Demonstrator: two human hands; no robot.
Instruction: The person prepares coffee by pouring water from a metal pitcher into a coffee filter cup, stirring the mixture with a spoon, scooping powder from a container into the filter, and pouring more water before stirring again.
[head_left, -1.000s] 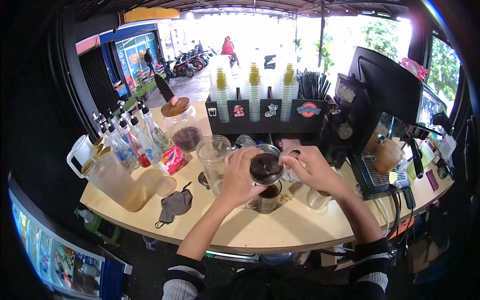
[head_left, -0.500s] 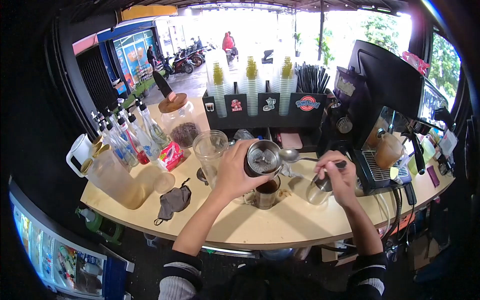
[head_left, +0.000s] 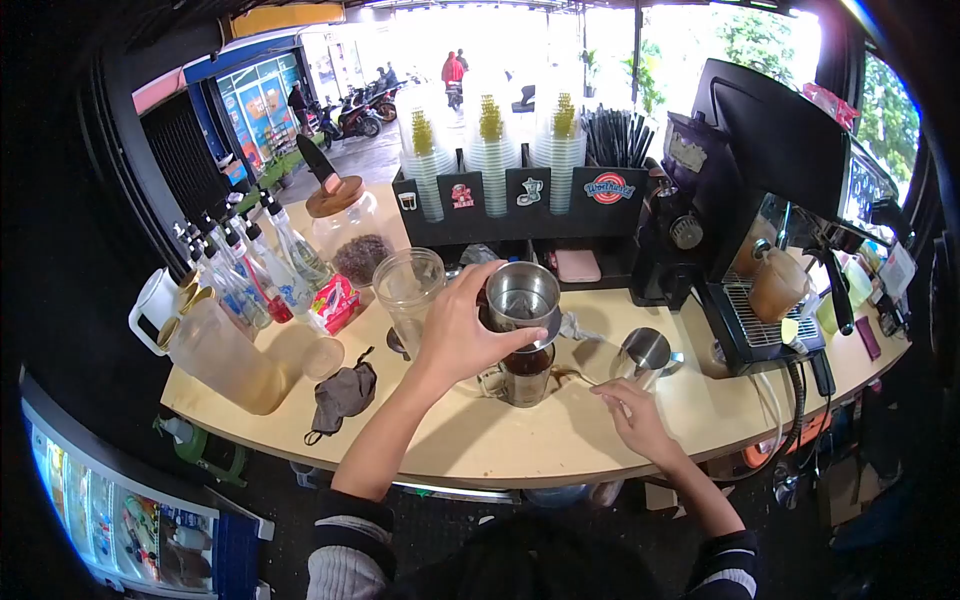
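Observation:
My left hand [head_left: 465, 335] is closed around a metal drip coffee filter [head_left: 522, 292], its open top facing me. The filter is over a glass mug [head_left: 525, 388] of dark liquid; whether they touch is hard to tell. My right hand [head_left: 636, 418] is closed, pinching the thin handle of a spoon [head_left: 585, 380] low over the counter, right of the mug. The spoon's bowl is not clear. Beyond that hand, a metal cup [head_left: 647, 348] sits with a clear handle at its side. A clear plastic jar [head_left: 408, 290] stands behind my left hand.
On the wooden counter [head_left: 450, 450] are a plastic pitcher [head_left: 225, 360], syrup bottles [head_left: 245, 265], a dark cloth pouch [head_left: 343, 400] and a jar of beans [head_left: 362, 255]. A black cup holder [head_left: 470, 205] stands at the back, an espresso machine [head_left: 770, 200] at right.
My right hand has moved down and left from above the metal cup, bringing the spoon down beside the mug. My left hand has lowered the filter slightly toward the mug.

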